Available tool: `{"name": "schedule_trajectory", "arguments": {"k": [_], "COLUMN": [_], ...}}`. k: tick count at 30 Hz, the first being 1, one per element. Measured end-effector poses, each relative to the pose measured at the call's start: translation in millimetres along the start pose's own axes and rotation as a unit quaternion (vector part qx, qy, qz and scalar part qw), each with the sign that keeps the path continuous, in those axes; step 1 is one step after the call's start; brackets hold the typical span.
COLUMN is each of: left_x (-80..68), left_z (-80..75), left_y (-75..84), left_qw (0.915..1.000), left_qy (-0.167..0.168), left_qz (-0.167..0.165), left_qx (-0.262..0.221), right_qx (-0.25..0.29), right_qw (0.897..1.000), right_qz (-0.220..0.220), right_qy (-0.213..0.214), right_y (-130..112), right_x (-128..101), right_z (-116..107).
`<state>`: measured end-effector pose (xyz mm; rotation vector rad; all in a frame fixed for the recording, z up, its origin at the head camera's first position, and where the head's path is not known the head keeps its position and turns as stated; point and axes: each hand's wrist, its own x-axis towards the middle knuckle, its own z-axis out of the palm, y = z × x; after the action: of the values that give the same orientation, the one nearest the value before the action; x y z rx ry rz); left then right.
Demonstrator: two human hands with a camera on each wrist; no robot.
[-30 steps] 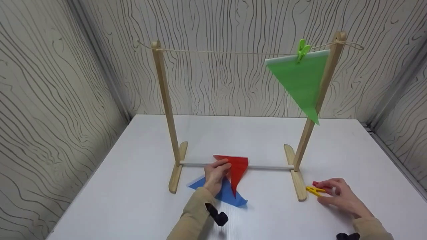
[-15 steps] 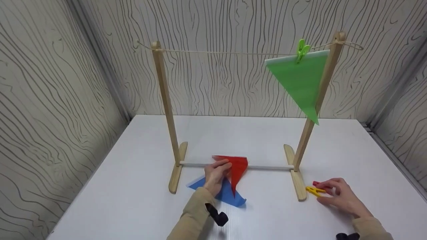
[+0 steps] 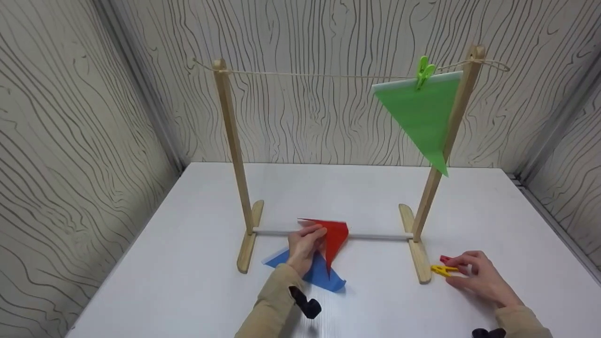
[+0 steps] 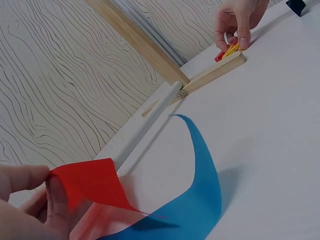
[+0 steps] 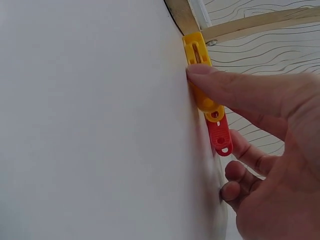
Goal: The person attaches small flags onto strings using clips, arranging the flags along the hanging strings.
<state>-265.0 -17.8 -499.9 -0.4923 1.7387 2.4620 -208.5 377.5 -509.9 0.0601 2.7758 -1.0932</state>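
Note:
Between the thumb and fingers of my left hand [image 3: 303, 246] is the edge of a red triangular flag [image 3: 335, 233], raised over the stand's crossbar. Under that hand lies a blue triangular flag [image 3: 324, 277]; the left wrist view shows its tip [image 4: 202, 155] curling up off the table. Over at the right, my right hand [image 3: 483, 279] pinches a yellow clothespin [image 5: 204, 97], its thumb across the clip. A red clothespin [image 5: 220, 136] sits right behind the yellow one, partly hidden. Whether the fingers also grip the red one is unclear.
A wooden stand with left post [image 3: 235, 155], right post [image 3: 427, 202] and white crossbar [image 3: 380, 236] spans the table [image 3: 197, 291]. From its string [image 3: 300, 73] hangs a green triangular flag [image 3: 422, 112], held by a light green clothespin [image 3: 424, 75].
The red flag has shifted very slightly to the left. Both hands stay in nearly the same places.

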Motion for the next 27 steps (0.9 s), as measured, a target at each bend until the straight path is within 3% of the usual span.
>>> {"name": "schedule_trajectory", "arguments": {"k": [18,27], "left_x": [0.8,-0.9], "left_z": [1.1,1.3], "left_y": [0.4,1.5], "left_qw": [1.0000,0.9999], "left_qy": [0.001,0.005], "left_qz": [-0.001,-0.003], "left_qx": [-0.006,-0.013], "right_qx": [0.018,0.000], "right_qw": [1.000,1.000], "right_qz": [0.015,0.000], "right_qy": [0.011,0.024], "right_y": [-2.3,-2.9], "right_x": [0.6,0.0], "right_z": [-0.8,0.1]}}
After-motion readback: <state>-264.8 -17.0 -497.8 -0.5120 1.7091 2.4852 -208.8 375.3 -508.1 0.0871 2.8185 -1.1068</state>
